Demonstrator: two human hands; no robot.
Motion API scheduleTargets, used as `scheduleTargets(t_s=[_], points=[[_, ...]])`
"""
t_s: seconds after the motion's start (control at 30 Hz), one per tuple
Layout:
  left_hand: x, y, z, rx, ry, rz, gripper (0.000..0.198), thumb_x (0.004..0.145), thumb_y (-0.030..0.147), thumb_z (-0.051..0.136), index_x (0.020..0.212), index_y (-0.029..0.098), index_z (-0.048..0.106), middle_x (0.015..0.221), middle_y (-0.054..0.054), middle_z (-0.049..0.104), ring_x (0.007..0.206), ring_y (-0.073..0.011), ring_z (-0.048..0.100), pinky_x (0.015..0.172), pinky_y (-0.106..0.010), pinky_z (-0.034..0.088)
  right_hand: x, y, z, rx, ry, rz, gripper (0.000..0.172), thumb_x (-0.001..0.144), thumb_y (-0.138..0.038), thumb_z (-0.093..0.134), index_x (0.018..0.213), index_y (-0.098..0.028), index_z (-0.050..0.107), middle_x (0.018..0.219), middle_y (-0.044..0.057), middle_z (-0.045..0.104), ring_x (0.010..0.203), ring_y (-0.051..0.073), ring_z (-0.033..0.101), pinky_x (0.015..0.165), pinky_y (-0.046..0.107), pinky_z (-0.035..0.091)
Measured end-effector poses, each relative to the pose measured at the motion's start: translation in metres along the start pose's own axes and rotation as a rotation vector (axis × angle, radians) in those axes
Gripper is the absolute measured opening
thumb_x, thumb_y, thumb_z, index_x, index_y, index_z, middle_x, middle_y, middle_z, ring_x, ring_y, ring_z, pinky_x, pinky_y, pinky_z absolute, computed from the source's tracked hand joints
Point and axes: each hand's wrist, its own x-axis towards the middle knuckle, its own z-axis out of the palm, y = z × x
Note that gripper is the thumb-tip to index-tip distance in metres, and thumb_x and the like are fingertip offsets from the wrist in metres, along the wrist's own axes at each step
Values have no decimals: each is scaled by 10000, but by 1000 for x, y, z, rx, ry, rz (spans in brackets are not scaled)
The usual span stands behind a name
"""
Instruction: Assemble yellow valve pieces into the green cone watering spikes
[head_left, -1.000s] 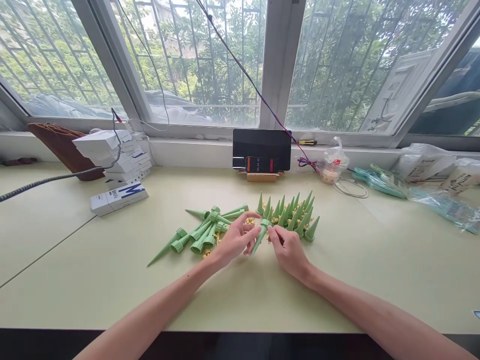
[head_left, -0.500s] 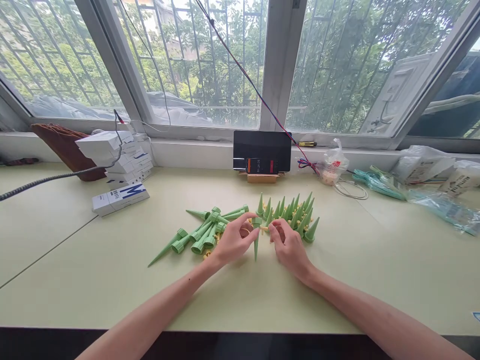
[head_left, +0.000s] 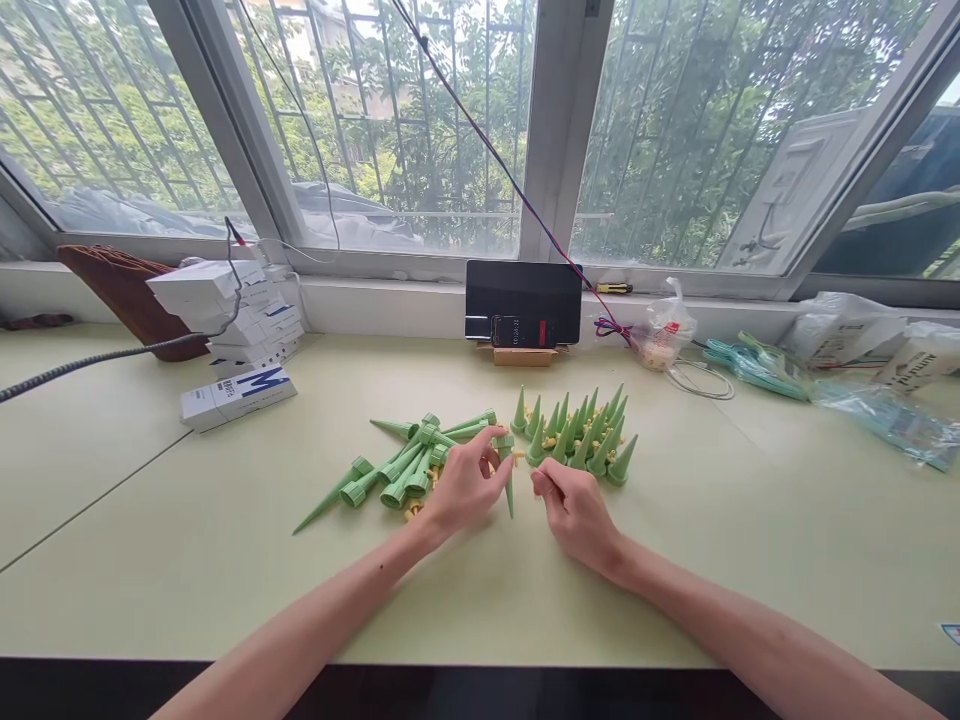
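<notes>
My left hand [head_left: 463, 487] pinches a green plastic cone spike [head_left: 508, 470], held point down with its collar up and a small yellow part at its side. My right hand [head_left: 574, 508] sits just right of it, fingers curled in a pinch; what they hold is too small to make out. Behind my right hand, several green cones [head_left: 576, 438] stand upright among small yellow pieces. Left of my left hand lies a heap of assembled green spikes [head_left: 397, 466] on the pale green table [head_left: 225, 540].
A dark tablet with a phone in front of it [head_left: 523, 305] stands at the sill. Stacked white boxes [head_left: 229, 320] and a brown basket [head_left: 124, 290] are at the left. Plastic bags [head_left: 862, 360] and a cable [head_left: 701, 378] lie at the right.
The cone has turned from slanted to point-down in my left hand. My right hand has drawn back a little from the cone's collar.
</notes>
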Motion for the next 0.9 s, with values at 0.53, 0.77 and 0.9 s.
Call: scheduleTargets(t_s=[0.53,0.77,0.9], points=[[0,6,-2,-101,113,-16,261,882,346,567,1109,221,537,698,42,590,436,-66,391,460,-210,350,-2,9,6,-45,-26,1,464,972,-309,476,618,-201,196,558,-63,188,537,98,150,488,270,161],[1,5,-1,-86,109,-20,258,884,351,566,1108,228,529,699,42,597,434,-68,393,465,-212,356,0,6,6,18,-49,57,400,943,-266,455,608,-208,245,544,-62,251,510,89,206,476,258,195],[1,4,-1,-80,102,-32,266,886,364,565,1109,224,529,704,37,602,435,-73,401,470,-217,355,0,3,5,50,-35,87,363,923,-269,477,616,-211,292,542,-63,297,499,88,253,475,247,232]])
